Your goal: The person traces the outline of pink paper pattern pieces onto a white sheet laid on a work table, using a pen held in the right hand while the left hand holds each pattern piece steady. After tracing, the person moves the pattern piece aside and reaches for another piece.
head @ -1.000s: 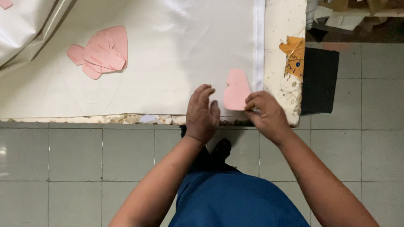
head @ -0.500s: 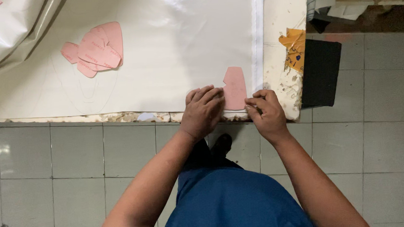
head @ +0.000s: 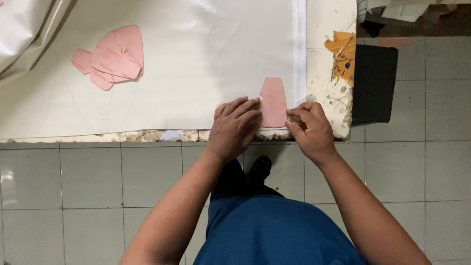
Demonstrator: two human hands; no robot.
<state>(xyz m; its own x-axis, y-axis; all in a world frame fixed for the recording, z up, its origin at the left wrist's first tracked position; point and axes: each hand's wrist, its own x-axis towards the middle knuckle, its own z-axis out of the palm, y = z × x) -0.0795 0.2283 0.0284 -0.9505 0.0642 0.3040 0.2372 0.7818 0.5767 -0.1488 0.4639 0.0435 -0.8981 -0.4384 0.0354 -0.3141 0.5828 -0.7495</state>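
Observation:
A small pink pattern piece (head: 273, 100) lies flat on a cream sheet of material (head: 188, 59) at the table's near right corner. My left hand (head: 234, 127) presses its fingers on the piece's left edge. At the piece's lower right edge my right hand (head: 310, 128) is curled, fingertips pinched close to the material; whether it holds a tool is hidden. Faint traced outlines show on the sheet to the left.
A pile of several pink pattern pieces (head: 111, 58) lies at the left of the sheet. An orange scrap (head: 342, 49) sits on the worn table edge (head: 330, 90). A black bin (head: 372, 82) stands right of the table. Grey floor tiles (head: 62, 201) lie below.
The pink piece has been set straight and lower at the sheet's corner. My left hand has spread flat onto it, and my right hand has closed in at its lower right edge.

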